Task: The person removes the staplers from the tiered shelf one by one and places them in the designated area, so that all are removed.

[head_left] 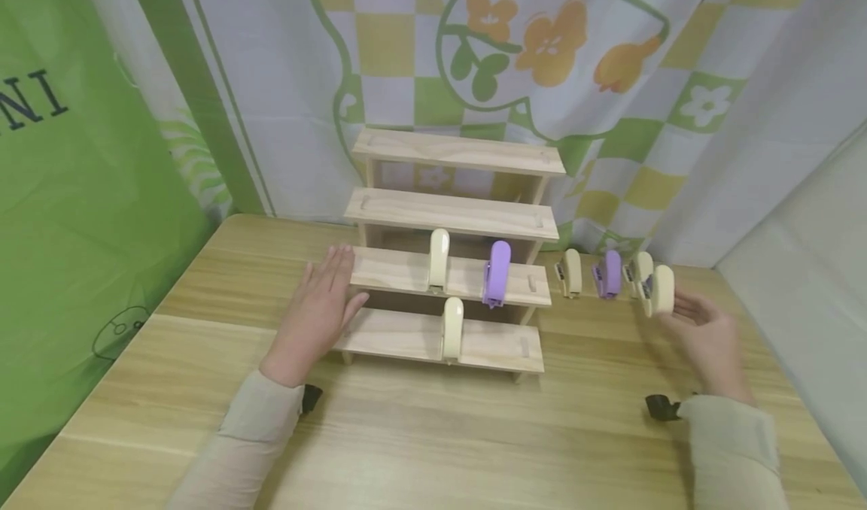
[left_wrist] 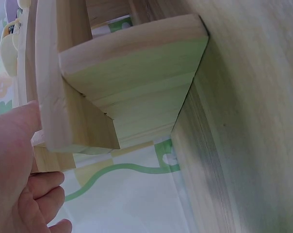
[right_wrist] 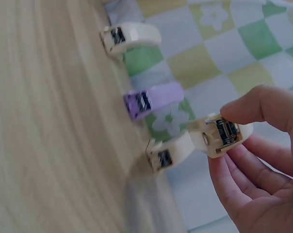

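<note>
Pale sleeves [head_left: 260,412] lie nearest, and your right hand [head_left: 707,341] pinches a rounded beige stapler [head_left: 661,290], its dark spring mechanism [right_wrist: 227,132] exposed, just beside an upright cream stapler [head_left: 640,264] right of the wooden tiered shelf [head_left: 450,211], while your left hand [head_left: 314,314], fingers extended, rests against that shelf's left end.

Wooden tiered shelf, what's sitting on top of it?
The lowest step bears one cream stapler-like gadget; the next step up bears a cream one and a purple one. The wood directly beneath them is covered.
</note>
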The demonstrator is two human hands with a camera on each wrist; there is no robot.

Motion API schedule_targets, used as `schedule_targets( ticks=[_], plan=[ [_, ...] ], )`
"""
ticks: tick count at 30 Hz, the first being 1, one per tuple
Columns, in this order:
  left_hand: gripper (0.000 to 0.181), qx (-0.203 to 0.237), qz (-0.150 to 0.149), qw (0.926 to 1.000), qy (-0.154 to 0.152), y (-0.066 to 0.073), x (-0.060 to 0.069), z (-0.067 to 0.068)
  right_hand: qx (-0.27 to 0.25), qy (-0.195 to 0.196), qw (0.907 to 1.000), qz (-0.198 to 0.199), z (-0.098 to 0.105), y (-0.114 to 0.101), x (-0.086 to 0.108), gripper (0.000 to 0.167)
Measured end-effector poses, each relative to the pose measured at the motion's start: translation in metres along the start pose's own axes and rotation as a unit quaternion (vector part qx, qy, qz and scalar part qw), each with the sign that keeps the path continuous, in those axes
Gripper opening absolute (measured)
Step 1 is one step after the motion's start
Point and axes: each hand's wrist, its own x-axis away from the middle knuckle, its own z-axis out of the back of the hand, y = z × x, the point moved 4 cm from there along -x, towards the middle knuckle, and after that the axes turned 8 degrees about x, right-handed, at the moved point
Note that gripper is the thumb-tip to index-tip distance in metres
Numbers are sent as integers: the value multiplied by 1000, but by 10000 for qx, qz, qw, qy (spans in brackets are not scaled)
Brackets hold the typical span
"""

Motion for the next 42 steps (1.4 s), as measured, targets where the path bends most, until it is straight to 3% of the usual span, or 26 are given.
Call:
schedule_targets(
  ticks=[4, 10, 18, 27, 34, 42],
  plan=[
    [75, -12, 7, 10000, -14, 1, 0, 1, 302, -122, 9995, 60, 1, 8, -2, 72],
    [74, -20, -22, 10000, 21, 2, 0, 1, 335, -165, 9990, 224, 1, 17, -4, 72],
    [74, 14, -42, 9999, 116, 1, 0, 3, 504, -401, 9978, 136, 2, 22, -6, 78],
    [75, 0, 34, 10000, -23, 1, 0, 1, 614, -622, 9952, 442, 6, 26, 0, 67],
    [75, 13, -13, 10000, 20, 1, -1, 1, 956, -888, 9911, 256, 5, 32, 1, 72],
    [75, 26, -41, 10000, 81, 1, 0, 0, 794, -889, 9925, 259, 4, 37, 0, 72]
  ],
)
